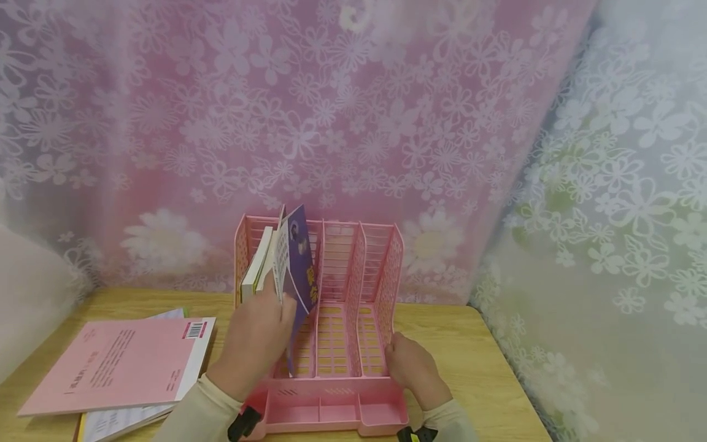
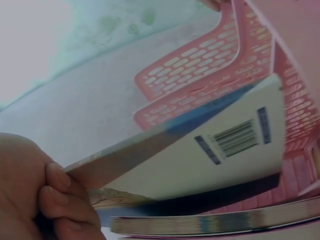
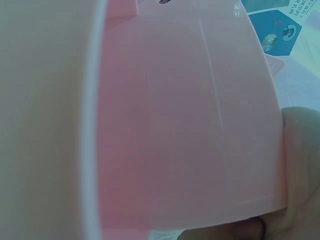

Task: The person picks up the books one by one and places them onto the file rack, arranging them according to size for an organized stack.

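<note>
A pink plastic desktop book rack [image 1: 331,393] with upright dividers and front trays stands on the table. My left hand [image 1: 256,341] pinches a thin purple-blue book [image 1: 302,264], which leans at a slant in the left part of the rack. In the left wrist view the curled fingers of my left hand [image 2: 65,200] hold this book [image 2: 210,175] by an edge, its barcode side showing. Thicker books [image 1: 257,261] stand to its left in the rack. My right hand [image 1: 415,368] grips the rack's right side near the front; its thumb [image 3: 302,155] lies against the pink wall.
On the wooden table [image 1: 458,344], left of the rack, a pink book [image 1: 121,362] lies on top of other books [image 1: 124,422]. A flowered pink curtain [image 1: 331,123] hangs behind the rack, and a pale flowered one [image 1: 618,245] hangs at the right.
</note>
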Demonstrator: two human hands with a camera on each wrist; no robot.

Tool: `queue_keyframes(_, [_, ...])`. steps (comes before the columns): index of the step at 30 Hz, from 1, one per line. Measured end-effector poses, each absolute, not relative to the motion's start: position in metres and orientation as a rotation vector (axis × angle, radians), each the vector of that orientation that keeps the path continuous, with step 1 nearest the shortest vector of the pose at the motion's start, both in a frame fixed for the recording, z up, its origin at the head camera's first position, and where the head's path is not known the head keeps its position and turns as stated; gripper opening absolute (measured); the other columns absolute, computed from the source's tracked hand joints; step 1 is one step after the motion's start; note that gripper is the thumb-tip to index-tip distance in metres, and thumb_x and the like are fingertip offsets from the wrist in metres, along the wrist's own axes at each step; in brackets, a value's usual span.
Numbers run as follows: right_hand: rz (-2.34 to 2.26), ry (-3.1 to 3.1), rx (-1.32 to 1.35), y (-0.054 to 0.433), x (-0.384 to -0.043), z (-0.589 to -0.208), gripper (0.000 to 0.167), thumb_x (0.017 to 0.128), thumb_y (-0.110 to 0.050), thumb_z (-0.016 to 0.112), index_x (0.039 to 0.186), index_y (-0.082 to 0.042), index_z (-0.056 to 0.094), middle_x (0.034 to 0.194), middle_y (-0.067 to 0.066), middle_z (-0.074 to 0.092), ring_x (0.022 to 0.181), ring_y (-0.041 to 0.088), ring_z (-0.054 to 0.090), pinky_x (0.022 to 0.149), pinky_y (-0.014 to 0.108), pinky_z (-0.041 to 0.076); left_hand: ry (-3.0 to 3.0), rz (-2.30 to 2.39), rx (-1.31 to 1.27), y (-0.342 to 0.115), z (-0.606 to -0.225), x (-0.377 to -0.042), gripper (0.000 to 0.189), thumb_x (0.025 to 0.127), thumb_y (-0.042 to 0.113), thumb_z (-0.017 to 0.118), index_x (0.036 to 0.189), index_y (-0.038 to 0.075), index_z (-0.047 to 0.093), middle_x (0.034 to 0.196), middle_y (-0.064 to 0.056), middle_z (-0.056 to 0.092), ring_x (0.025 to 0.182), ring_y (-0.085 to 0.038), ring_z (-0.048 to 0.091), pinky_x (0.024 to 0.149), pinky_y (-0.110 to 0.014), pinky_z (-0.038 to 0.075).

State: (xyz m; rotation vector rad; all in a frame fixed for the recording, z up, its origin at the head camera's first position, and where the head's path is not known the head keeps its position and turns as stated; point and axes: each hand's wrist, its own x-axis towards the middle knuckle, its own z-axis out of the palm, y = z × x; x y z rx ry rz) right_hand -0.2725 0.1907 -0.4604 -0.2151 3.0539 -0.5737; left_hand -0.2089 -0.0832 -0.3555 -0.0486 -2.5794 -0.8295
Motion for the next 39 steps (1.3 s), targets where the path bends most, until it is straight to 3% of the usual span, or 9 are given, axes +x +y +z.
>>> queue_keyframes(13, [-0.553, 3.060, -0.219, 0.190, -0.274, -0.462, 0.022, 0.106, -0.019, 0.046, 0.099, -0.006, 0.062, 0.073, 0.003, 0.051, 0.065, 0.019, 0.049, 0.062, 0.039, 0.044, -2.638, -0.863, -0.100, -0.078, -0.355, -0.217, 0.061, 0.107, 0.024, 0.039, 0.154, -0.013, 0.030, 0.049, 0.001, 0.041, 0.038, -0.009, 0.031, 0.036, -0.026, 0.028])
queue_keyframes(21, [-0.548, 3.055, -0.231, 0.191, -0.271, -0.459, 0.021, 0.106, -0.019, 0.047, 0.098, -0.006, 0.061, 0.073, 0.003, 0.051, 0.066, 0.019, 0.049, 0.060, 0.038, 0.044, -2.589, -0.802, -0.157, -0.070, -0.381, -0.236, 0.050, 0.108, 0.024, 0.047, 0.144, -0.010, 0.048, 0.056, -0.004, 0.056, 0.040, -0.011, 0.044, 0.038, -0.027, 0.035])
queue_keyframes(27, [-0.537, 3.063, -0.236, 0.191, -0.271, -0.459, 0.021, 0.107, -0.020, 0.047, 0.099, -0.006, 0.061, 0.075, 0.004, 0.053, 0.067, 0.019, 0.050, 0.061, 0.039, 0.044, -2.627, -0.794, -0.183, -0.062, -0.392, -0.237, 0.043, 0.106, 0.022, 0.053, 0.143, 0.001, 0.052, 0.054, 0.001, 0.051, 0.040, -0.012, 0.041, 0.038, -0.029, 0.033])
queue_keyframes(31, [-0.551, 3.059, -0.233, 0.191, -0.272, -0.460, 0.022, 0.107, -0.020, 0.047, 0.103, -0.005, 0.062, 0.077, 0.003, 0.054, 0.069, 0.019, 0.050, 0.063, 0.039, 0.045, -2.667, -0.784, -0.157, -0.061, -0.396, -0.240, 0.042, 0.106, 0.022, 0.056, 0.142, 0.001, 0.053, 0.056, 0.001, 0.050, 0.043, -0.014, 0.044, 0.041, -0.030, 0.035])
queue_keyframes(39, [-0.581, 3.037, -0.194, 0.190, -0.274, -0.463, 0.023, 0.108, -0.021, 0.046, 0.103, -0.005, 0.063, 0.075, 0.003, 0.053, 0.066, 0.019, 0.050, 0.061, 0.037, 0.044, -2.809, -0.758, -0.239, -0.060, -0.409, -0.237, 0.072, 0.107, 0.027, 0.057, 0.166, 0.012, 0.019, 0.060, -0.001, 0.054, 0.048, -0.014, 0.050, 0.046, -0.035, 0.041])
